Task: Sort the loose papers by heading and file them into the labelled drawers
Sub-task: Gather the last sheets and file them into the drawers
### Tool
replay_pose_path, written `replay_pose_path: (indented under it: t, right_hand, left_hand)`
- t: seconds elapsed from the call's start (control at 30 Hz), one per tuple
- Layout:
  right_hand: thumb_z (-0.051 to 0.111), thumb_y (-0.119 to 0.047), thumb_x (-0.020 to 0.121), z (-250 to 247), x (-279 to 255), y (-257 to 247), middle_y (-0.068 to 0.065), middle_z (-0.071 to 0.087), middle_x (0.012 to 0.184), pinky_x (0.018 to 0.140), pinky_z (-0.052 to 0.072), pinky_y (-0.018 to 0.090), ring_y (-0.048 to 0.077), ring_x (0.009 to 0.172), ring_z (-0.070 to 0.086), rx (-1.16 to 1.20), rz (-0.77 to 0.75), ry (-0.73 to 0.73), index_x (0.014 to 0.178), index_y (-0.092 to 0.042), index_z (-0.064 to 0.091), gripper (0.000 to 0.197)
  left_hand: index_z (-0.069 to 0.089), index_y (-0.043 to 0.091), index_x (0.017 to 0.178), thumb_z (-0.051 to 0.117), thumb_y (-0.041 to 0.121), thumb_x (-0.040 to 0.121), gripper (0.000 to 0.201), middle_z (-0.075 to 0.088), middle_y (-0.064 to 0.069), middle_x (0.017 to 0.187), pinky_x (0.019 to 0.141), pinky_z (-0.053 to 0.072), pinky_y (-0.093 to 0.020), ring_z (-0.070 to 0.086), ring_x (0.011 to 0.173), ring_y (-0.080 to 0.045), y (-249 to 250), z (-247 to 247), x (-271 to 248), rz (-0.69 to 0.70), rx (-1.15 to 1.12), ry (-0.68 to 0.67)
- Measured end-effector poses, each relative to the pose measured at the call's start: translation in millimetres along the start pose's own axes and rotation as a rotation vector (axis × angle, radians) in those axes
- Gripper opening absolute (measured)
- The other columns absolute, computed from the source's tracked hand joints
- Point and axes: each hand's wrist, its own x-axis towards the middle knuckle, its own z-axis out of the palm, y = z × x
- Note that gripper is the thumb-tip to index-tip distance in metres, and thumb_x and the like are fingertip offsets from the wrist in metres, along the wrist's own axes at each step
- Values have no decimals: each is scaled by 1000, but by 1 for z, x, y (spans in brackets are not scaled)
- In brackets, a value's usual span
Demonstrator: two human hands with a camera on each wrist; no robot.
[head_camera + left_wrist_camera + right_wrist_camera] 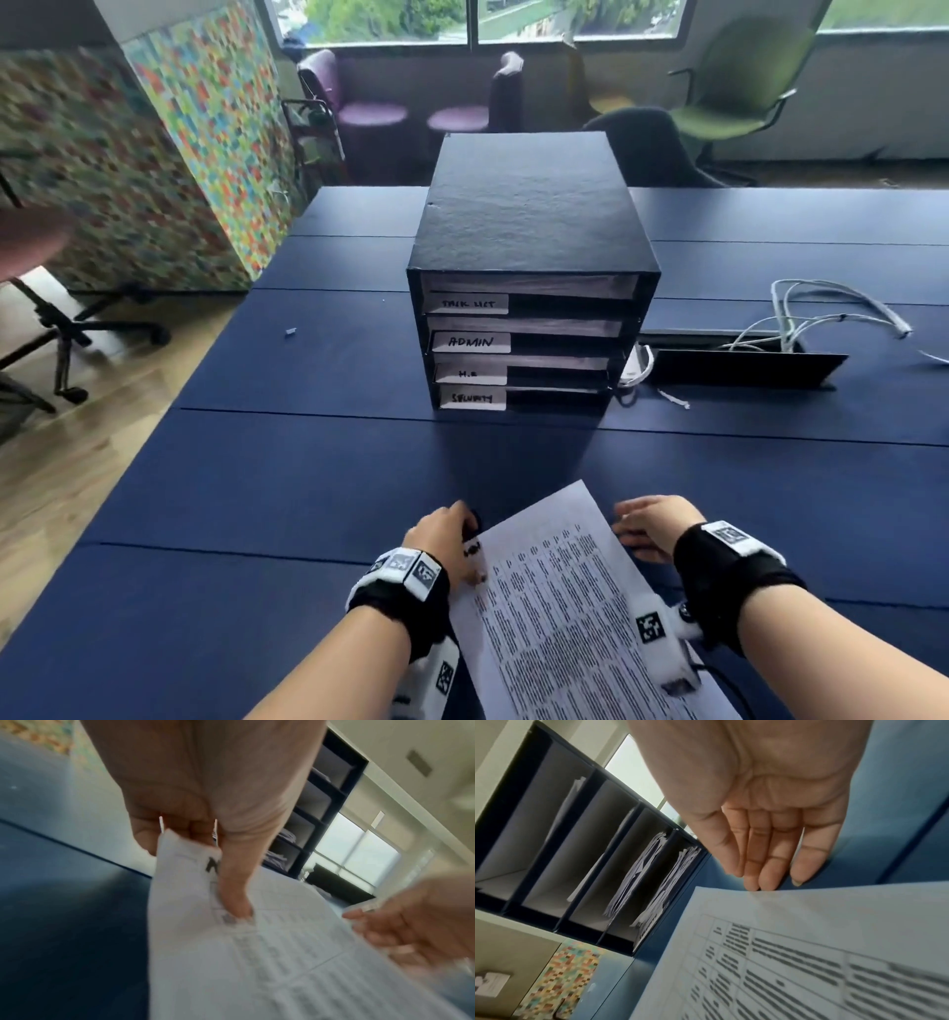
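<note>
- Paper (565, 591): one printed sheet with a table on it, at 6 o'clock on the blue table (257, 488), near edge, skewed, far corner aimed at the drawer unit (529, 267). Bottom of the sheet is cut off by the frame.
- Handling, my call: light, floppy, will sag and flap if you lift it by one corner. It slides easily on the table. Hold it at two opposite edges, and keep it flat going into a slot or it will buckle.
- Your left hand (447, 534): at the sheet's 10 o'clock corner, thumb on top, fingers curled under, pinching it. The left wrist view shows the corner raised.
- Your right hand (652, 524): at the sheet's 2 o'clock edge, fingers straight and together, tips just at the paper edge. It grips nothing; contact looks likely, but I can't confirm it.
- Drawer unit: 12 o'clock, well apart from the sheet. It has four labelled slots with paper in them.
- Labels: ADMIN label (471, 342) reads clearly. Top one is maybe "TASK LIST", third "H.R", bottom "SECURITY"; all three smeared, so those are guesses.
- Sheet heading: your left thumb covers it; only one bold dark letter shows. I can't tell which slot it belongs to.
- Cables (821, 313): white, at 2 o'clock, beside an open cable tray. Out of your way.
</note>
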Motion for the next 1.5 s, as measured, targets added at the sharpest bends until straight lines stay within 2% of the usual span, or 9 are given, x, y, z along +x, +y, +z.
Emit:
replay_pose_path:
  t: [0.3,0.43,0.5,0.57,0.77,1.1,1.23,1.37,1.5]
  right_hand:
    - [69,-24,82,-4,-21,19,-8,65,69,50,42,12,0,54,57,-302,-322,23,91,-17,66,12]
    - [63,-17,85,-6,-20,23,4,72,84,71,57,29,13,71,68,-347,-321,-11,100,-8,69,17]
    - [59,-11,87,-5,-21,20,4,66,75,48,47,14,-2,46,56,-342,-344,17,100,-4,67,16]
    - [58,-10,89,-5,-22,12,4,61,69,39,35,10,-1,41,50,-290,-349,34,100,-4,66,15]
    - [62,-15,87,-8,-15,-26,16,71,96,86,52,50,35,90,66,-150,-344,72,104,-6,68,21]
    - [54,-19,92,10,0,-92,15,64,114,93,45,37,32,105,60,-220,-396,198,118,-1,59,32]
    - [48,-24,95,14,-2,-116,14,62,118,76,47,30,27,96,59,-270,-398,202,122,-5,54,34]
    - [60,-17,87,16,-4,-117,11,65,102,88,52,43,28,93,63,11,-400,74,116,-4,60,32]
    - [61,-18,88,11,-16,-105,9,62,69,37,39,20,21,44,50,-35,-282,-130,97,-10,57,12]
  left_hand:
    - [56,19,79,66,14,85,13,54,10,63,46,34,-8,49,60,-9,10,-46,-5,79,-537,314]
    - [62,20,79,72,12,80,13,60,1,70,58,40,-21,52,66,-15,13,-80,-1,115,-756,462]
    - [63,22,90,73,10,78,20,59,2,72,63,46,-25,53,68,-16,14,-95,-2,105,-905,500]
    - [57,26,109,76,12,76,40,59,0,79,73,55,-36,59,73,-20,13,-103,-2,78,-1018,485]
    - [42,19,131,79,11,74,68,65,-5,88,66,59,-37,63,72,-20,6,-97,-10,-20,-1114,311]
    - [56,4,112,64,10,87,27,69,-10,92,56,57,-36,67,63,-23,-2,-83,-20,2,-1155,-30]
    - [50,8,106,45,6,97,10,64,-13,82,32,40,-19,56,34,-18,1,-88,-17,22,-1168,-13]
    - [51,10,101,43,5,97,10,59,-11,74,30,34,-17,46,30,-12,5,-98,4,13,-1147,144]
    - [50,6,102,43,5,98,8,55,-14,80,31,40,-20,49,32,-12,18,-112,21,9,-1301,173]
